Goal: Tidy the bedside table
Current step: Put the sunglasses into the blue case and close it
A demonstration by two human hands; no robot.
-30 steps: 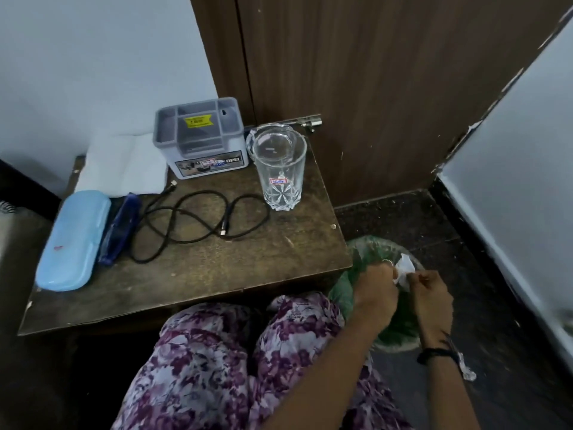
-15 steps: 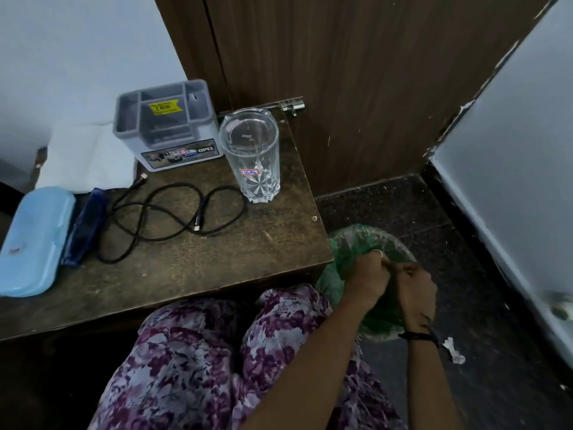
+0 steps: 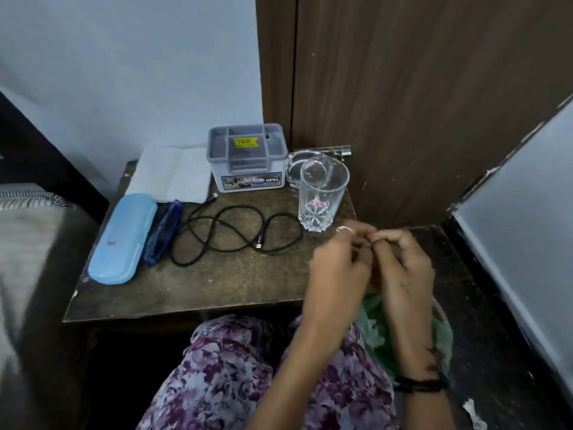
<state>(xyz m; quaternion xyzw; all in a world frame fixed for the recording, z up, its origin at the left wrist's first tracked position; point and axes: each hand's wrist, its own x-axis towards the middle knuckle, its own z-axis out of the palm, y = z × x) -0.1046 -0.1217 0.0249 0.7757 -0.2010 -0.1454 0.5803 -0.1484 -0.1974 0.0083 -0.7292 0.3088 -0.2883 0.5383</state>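
The left hand [image 3: 336, 274] and the right hand [image 3: 403, 271] meet fingertip to fingertip over the table's right front corner, fingers curled loosely; the blur there hides whether anything is pinched between them. On the wooden bedside table [image 3: 217, 293] lie one of each thing: a pale blue case [image 3: 122, 238] at 9 o'clock, its long axis running from 7 to 1 o'clock; a dark blue pouch [image 3: 162, 232] just beside it, lying the same way; a black cable [image 3: 235, 235] in loose loops at the centre, one plug pointing toward 11 o'clock; a white tissue [image 3: 172, 175] flat at 11 o'clock; a grey organiser box [image 3: 248, 159] with a yellow sticker at 12; a clear ashtray [image 3: 299, 166] at 1 o'clock; and an upright, empty drinking glass [image 3: 321, 197] with a cut base before it. A green bin bag [image 3: 372, 324] sits on the floor below the hands.
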